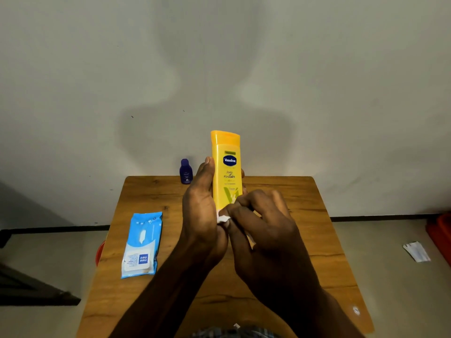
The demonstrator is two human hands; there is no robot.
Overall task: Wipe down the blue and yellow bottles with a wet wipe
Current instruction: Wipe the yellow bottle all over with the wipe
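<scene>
My left hand (202,206) grips the yellow lotion bottle (227,167) upright above the table, cap up, label facing me. My right hand (258,215) is closed on a crumpled white wet wipe (223,218) and presses it against the lower part of the bottle; most of the wipe is hidden under my fingers. A small dark blue bottle (186,172) stands upright at the table's far edge, left of the yellow one and apart from both hands.
A light blue wet-wipe pack (142,245) lies flat on the left side of the wooden table (305,228). A grey wall rises right behind the table. Something red (439,235) and a white paper scrap (416,251) lie on the floor at right.
</scene>
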